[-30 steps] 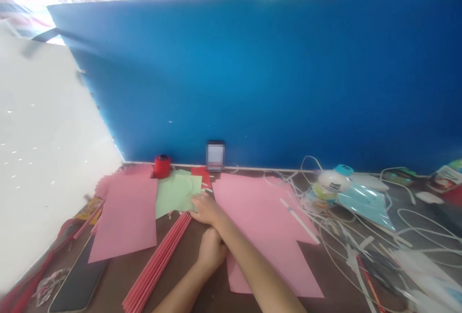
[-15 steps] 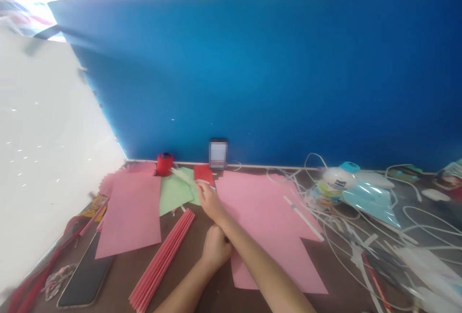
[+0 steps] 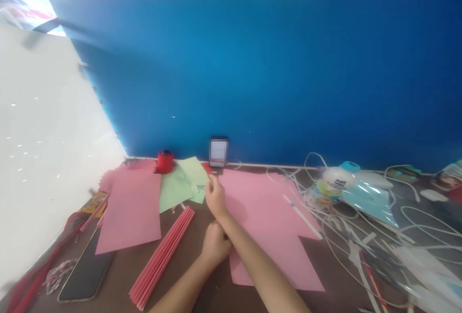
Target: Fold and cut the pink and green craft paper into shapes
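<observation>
My right hand [image 3: 215, 198] pinches the lower right corner of a pale green paper sheet [image 3: 194, 170]. That sheet is raised over other light green papers [image 3: 176, 190] and hides most of a red piece [image 3: 206, 167]. My left hand [image 3: 215, 244] is closed like a fist below the right wrist and seems to touch it; what is inside its fingers, if anything, is hidden. Left of the hands lies a bundle of pleated pink paper [image 3: 162, 258]. Large pink sheets [image 3: 260, 207] spread to the right, partly under my right forearm.
A red tape-like roll [image 3: 165, 162] and a small screen [image 3: 218, 151] stand by the blue panel [image 3: 252, 62]. Another pink sheet [image 3: 132, 209] overlaps a dark phone [image 3: 88, 269] at left. Tangled white cables [image 3: 335, 250], a bottle [image 3: 339, 177] and a blue packet [image 3: 373, 202] crowd the right side.
The green sheet in my right hand has swung from nearly edge-on to face-on and now covers much of the red piece. That hand has shifted slightly right; my left hand stays about where it was.
</observation>
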`<state>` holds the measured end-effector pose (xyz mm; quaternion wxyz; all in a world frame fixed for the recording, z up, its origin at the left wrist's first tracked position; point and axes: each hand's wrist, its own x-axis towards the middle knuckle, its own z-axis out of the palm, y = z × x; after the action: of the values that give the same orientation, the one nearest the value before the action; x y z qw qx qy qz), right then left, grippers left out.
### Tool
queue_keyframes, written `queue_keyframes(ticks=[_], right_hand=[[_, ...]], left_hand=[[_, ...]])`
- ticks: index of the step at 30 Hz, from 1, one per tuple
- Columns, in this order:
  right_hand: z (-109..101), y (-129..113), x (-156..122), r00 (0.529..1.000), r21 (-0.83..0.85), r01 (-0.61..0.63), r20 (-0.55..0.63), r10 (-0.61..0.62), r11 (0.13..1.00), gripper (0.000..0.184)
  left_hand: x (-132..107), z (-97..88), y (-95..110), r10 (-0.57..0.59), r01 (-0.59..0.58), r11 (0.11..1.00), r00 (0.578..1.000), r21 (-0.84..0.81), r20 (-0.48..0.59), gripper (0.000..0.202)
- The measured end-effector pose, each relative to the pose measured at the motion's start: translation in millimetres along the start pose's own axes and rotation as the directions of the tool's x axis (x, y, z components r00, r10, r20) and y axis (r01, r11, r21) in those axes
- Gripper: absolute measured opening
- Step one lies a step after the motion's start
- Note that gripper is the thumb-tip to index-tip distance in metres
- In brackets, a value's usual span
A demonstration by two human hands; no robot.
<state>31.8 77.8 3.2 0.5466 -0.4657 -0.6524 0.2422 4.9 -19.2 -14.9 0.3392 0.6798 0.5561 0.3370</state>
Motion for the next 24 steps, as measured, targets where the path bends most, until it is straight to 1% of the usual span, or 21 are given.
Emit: queue_keyframes(ticks=[2,5,7,8,10,13,15,17,20,21,22,24], right_hand=[[-2.1,-2.4,0.0,0.998,-0.012,0.068,0.017,-0.068,0.998,0.029],[-5.6,-6.7,1.0,0.979,-0.048,0.201,0.037,-0.2,0.978,0.032],[-6.8,-8.5,2.0,0.969,-0.099,0.247,0.042,-0.244,0.964,0.032],[-7.0,-8.8,2.5,0.97,-0.125,0.244,0.047,-0.24,0.962,0.031],[-6.6,-8.2,2.8,0.981,-0.154,0.192,0.055,-0.186,0.969,0.029],[-4.6,-7.0,2.4,0.995,-0.108,0.094,0.055,-0.089,0.99,0.029],[-4.2,-8.4,2.5,0.995,-0.045,0.083,0.064,-0.08,0.996,0.03],[-7.5,-11.7,3.8,0.992,-0.004,0.107,0.067,-0.106,0.994,0.03],[-25.3,-16.0,6.6,0.984,-0.027,0.175,0.032,-0.174,0.984,0.029],[-35.3,-15.7,6.7,0.979,-0.052,0.204,0.019,-0.203,0.978,0.029],[-46.9,-14.0,5.7,0.972,-0.086,0.233,0.032,-0.231,0.969,0.028],[-73.2,-6.5,-1.0,0.964,-0.151,0.267,0.048,-0.263,0.952,0.029]], left_hand=[[-0.1,-0.4,0.2,-0.002,0.002,1.0,1.0,-0.005,0.0,0.008],[-0.1,-0.4,0.1,0.027,-0.027,1.0,1.0,-0.014,-0.01,0.008],[-0.1,-0.6,0.1,0.05,-0.05,0.998,0.999,-0.024,-0.022,0.008],[-0.1,-0.7,0.2,0.057,-0.058,0.998,0.998,-0.028,-0.03,0.008],[-0.4,-1.1,0.3,0.063,-0.064,0.997,0.997,-0.031,-0.051,0.009],[-1.6,-1.4,1.2,0.079,-0.081,0.996,0.994,-0.027,-0.075,0.01],[-2.8,-1.9,2.7,0.094,-0.097,0.995,0.992,-0.028,-0.086,0.011],[-3.6,-2.9,5.1,0.12,-0.124,0.992,0.989,-0.035,-0.088,0.012],[-3.0,-5.4,8.3,0.192,-0.197,0.978,0.978,-0.062,-0.082,0.018],[-2.2,-6.2,8.6,0.209,-0.215,0.974,0.974,-0.068,-0.09,0.021],[-1.4,-6.9,8.4,0.211,-0.219,0.973,0.971,-0.069,-0.109,0.024],[0.1,-7.5,6.6,0.178,-0.192,0.979,0.969,-0.069,-0.17,0.026]])
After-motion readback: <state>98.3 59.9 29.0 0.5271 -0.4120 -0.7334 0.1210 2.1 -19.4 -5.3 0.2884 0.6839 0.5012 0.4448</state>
